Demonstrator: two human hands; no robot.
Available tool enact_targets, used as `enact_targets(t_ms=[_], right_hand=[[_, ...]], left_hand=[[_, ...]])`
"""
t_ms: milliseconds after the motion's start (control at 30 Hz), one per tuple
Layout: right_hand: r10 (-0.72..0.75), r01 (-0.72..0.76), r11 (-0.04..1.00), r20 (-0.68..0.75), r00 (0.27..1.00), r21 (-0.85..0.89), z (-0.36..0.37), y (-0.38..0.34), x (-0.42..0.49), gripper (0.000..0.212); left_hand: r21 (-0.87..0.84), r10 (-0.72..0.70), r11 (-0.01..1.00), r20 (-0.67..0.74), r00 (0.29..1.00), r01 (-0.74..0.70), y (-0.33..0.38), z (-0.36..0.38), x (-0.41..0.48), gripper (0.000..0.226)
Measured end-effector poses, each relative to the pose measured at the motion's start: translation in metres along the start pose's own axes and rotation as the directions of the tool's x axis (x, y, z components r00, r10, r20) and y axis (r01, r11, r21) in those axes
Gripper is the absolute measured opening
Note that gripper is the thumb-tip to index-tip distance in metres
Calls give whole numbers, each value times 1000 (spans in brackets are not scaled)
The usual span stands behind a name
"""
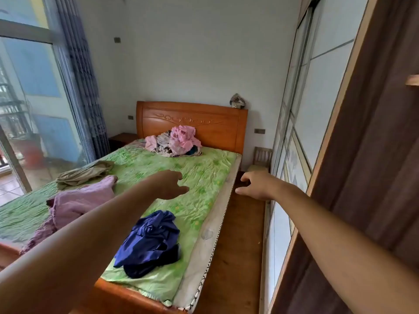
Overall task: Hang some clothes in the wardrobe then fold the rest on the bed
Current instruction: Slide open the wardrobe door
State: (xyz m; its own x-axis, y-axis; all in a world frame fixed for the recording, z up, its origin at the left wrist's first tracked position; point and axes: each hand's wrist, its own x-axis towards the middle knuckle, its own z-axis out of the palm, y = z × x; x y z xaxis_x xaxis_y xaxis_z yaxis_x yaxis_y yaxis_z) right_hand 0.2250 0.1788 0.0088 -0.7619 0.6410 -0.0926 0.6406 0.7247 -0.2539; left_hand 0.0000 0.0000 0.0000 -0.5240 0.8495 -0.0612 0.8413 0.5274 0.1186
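Observation:
A bed (204, 175) with a green sheet carries loose clothes. A crumpled dark blue garment (150, 243) lies near its foot. A lilac garment (79, 202) and an olive one (84, 174) lie on the left side. A pink and white pile (175, 141) sits against the wooden headboard. My left hand (169, 184) hovers over the middle of the sheet, fingers loosely spread, holding nothing. My right hand (254, 185) reaches forward above the floor strip between bed and wardrobe, also holding nothing. The wardrobe's sliding panels (317, 91) run along the right.
A dark brown wardrobe panel (374, 155) fills the near right. A small wooden chair (261, 157) stands at the end of the narrow floor strip (240, 245). A nightstand (121, 139) is left of the headboard. Glass doors and a blue curtain (84, 87) are on the left.

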Motion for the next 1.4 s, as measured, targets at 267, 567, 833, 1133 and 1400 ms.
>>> enact_targets(t_ms=[267, 567, 833, 1133, 1400], right_hand=[[31, -31, 998, 1, 1000, -51, -15, 20, 94, 66], [104, -106, 992, -22, 994, -65, -17, 50, 208, 68], [212, -214, 976, -50, 976, -34, -28, 92, 322, 70], [275, -278, 960, -59, 960, -38, -43, 135, 399, 70], [267, -270, 962, -90, 960, -33, -60, 169, 449, 69]], left_hand=[[32, -13, 999, 32, 999, 12, 2, -4, 100, 70], [15, 46, 999, 27, 999, -47, 5, -5, 233, 69], [31, 125, 991, 43, 991, -127, 2, -3, 375, 69], [17, 186, 982, 79, 979, -188, 27, -4, 482, 67], [4, 179, 984, 79, 981, -180, 51, 2, 536, 68]])
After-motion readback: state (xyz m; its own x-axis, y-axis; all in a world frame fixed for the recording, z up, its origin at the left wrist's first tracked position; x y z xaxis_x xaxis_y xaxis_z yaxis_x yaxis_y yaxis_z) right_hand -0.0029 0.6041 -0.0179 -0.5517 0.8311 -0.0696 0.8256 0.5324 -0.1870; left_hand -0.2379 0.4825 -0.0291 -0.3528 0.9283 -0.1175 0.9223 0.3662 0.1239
